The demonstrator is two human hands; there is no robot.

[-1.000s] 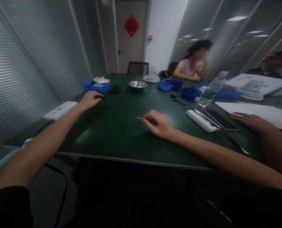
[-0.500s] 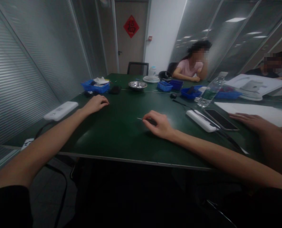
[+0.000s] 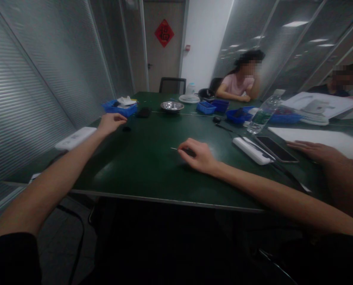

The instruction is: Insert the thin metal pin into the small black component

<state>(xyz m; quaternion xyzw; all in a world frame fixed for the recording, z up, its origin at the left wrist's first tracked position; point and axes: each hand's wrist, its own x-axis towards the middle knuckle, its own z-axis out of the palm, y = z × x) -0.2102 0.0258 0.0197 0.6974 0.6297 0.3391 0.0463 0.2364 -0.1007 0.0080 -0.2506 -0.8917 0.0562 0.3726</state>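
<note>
My right hand (image 3: pixel 197 155) rests on the green table (image 3: pixel 146 170), fingers closed in a pinch. From the fingertips a thin, pale, needle-like rod (image 3: pixel 174 148) points left; the rest of it is hidden in the hand. My left hand (image 3: pixel 110 122) hovers farther out on the left, in front of a blue basket (image 3: pixel 119 107) with white tissue in it. Its thumb and fingers come together at the tips, and whatever they hold is too small to make out. Just below those fingertips a small dark round patch (image 3: pixel 126 129) shows on the table.
A steel bowl (image 3: pixel 172 107) stands mid-table, blue trays (image 3: pixel 206 107) to its right. Right of my hand are a white power strip (image 3: pixel 251 151), phone (image 3: pixel 277 149) and water bottle (image 3: pixel 264 113). Another person's hand (image 3: pixel 319 151) rests near white paper. A white block (image 3: pixel 75 138) lies left.
My left hand has moved up and left toward the blue basket, uncovering the small dark patch on the table. My right hand and the rod have hardly moved.
</note>
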